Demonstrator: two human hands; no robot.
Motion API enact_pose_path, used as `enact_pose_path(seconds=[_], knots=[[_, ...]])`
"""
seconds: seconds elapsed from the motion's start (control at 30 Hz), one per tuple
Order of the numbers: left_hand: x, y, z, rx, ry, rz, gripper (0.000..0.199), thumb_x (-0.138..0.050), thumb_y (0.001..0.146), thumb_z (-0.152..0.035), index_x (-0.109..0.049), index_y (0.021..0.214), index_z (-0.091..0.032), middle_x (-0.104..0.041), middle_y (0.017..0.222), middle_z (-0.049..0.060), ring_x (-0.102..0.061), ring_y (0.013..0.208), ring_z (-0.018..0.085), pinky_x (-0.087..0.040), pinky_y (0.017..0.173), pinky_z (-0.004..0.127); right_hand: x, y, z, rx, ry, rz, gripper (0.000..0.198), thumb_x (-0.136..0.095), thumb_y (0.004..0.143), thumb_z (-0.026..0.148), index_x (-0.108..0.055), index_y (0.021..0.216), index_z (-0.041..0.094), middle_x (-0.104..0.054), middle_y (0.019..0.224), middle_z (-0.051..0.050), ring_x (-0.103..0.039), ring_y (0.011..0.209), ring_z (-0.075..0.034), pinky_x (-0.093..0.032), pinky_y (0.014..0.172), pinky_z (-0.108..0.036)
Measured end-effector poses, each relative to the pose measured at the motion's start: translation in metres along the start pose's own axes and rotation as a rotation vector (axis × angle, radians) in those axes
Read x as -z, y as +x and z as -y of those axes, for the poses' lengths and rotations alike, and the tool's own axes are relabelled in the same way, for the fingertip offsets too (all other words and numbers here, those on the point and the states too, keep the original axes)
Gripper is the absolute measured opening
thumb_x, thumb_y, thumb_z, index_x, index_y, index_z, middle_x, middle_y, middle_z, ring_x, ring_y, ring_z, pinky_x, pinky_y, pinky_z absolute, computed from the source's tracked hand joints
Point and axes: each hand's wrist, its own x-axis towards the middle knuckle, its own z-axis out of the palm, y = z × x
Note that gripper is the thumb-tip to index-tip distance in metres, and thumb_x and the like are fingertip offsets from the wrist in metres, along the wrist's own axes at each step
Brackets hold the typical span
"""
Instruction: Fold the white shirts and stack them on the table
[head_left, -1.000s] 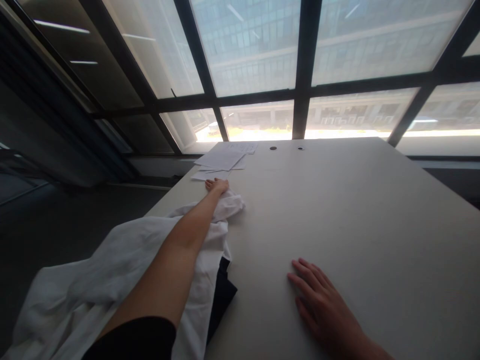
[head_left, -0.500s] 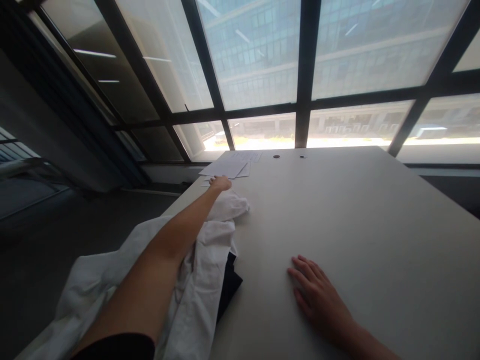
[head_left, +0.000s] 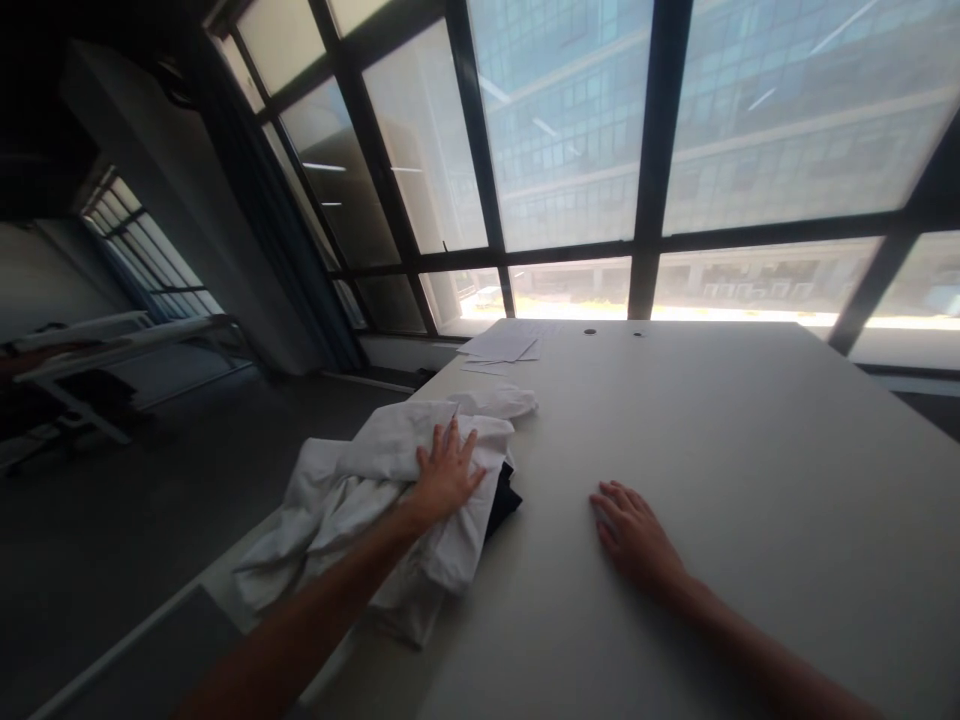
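Note:
My left hand (head_left: 448,475) lies with spread fingers on a rumpled pile of white cloth (head_left: 390,445) near the table's left edge. The cloth looks like a garment, but its exact kind cannot be made out. From under its right side a dark piece of fabric (head_left: 504,503) sticks out. My right hand (head_left: 636,530) rests on the white tabletop (head_left: 712,430), right of the cloth and apart from it. Its fingers are stretched out and slightly bent, with nothing in them.
Sheets of paper (head_left: 501,345) lie at the table's far left corner. Two small round spots (head_left: 590,332) show near the far edge. Beyond stand large windows with dark frames (head_left: 651,150). Another white table (head_left: 127,345) stands at the far left.
My left hand has drawn back from near the papers onto the white cloth, its fingers now spread. My right hand stays on the table. The view has turned left.

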Motion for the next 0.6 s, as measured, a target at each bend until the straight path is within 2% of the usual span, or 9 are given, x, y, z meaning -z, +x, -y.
enact_pose_path(seconds=[0.1, 0.2, 0.33, 0.47, 0.6], knots=[[-0.006, -0.025, 0.003, 0.117, -0.013, -0.123, 0.077, -0.055, 0.094, -0.051, -0.027, 0.161, -0.023, -0.008, 0.168, 0.018, -0.009, 0.15, 0.052, -0.03, 0.106, 0.074, -0.001, 0.002, -0.002, 0.014, -0.013, -0.01, 0.045, -0.047, 0.093, 0.022, -0.062, 0.135, 0.014, -0.054, 0.146, -0.015, -0.044, 0.139, -0.032, -0.033, 0.118, -0.049], [-0.015, -0.032, 0.013, 0.217, -0.087, -0.108, 0.081, -0.056, 0.092, -0.06, -0.028, 0.16, -0.027, -0.013, 0.167, 0.02, -0.017, 0.146, 0.056, -0.028, 0.103, 0.079, -0.002, 0.003, -0.004, 0.024, -0.024, -0.022, 0.045, -0.046, 0.094, 0.022, -0.063, 0.135, 0.013, -0.055, 0.145, -0.015, -0.045, 0.138, -0.032, -0.034, 0.117, -0.047], [-0.027, -0.021, 0.036, 0.232, -0.158, -0.069, 0.079, -0.057, 0.088, -0.066, -0.035, 0.157, -0.034, -0.018, 0.166, 0.018, -0.017, 0.145, 0.058, -0.025, 0.1, 0.083, -0.003, 0.002, -0.007, 0.027, -0.032, -0.035, 0.044, -0.047, 0.095, 0.024, -0.063, 0.135, 0.014, -0.056, 0.145, -0.014, -0.047, 0.136, -0.032, -0.036, 0.116, -0.046], [-0.029, -0.001, 0.055, 0.215, -0.197, -0.049, 0.079, -0.06, 0.087, -0.065, -0.037, 0.156, -0.033, -0.019, 0.166, 0.018, -0.016, 0.146, 0.057, -0.022, 0.101, 0.083, -0.005, 0.001, -0.01, 0.042, -0.036, -0.049, 0.044, -0.047, 0.094, 0.024, -0.064, 0.134, 0.014, -0.057, 0.144, -0.014, -0.049, 0.135, -0.031, -0.037, 0.116, -0.045], [-0.026, 0.01, 0.061, 0.234, -0.235, -0.08, 0.082, -0.058, 0.09, -0.061, -0.028, 0.16, -0.031, -0.023, 0.165, 0.018, -0.02, 0.147, 0.053, -0.024, 0.106, 0.078, -0.007, 0.001, -0.014, 0.051, -0.025, -0.064, 0.044, -0.047, 0.094, 0.025, -0.065, 0.132, 0.015, -0.057, 0.143, -0.014, -0.05, 0.134, -0.031, -0.038, 0.115, -0.046]])
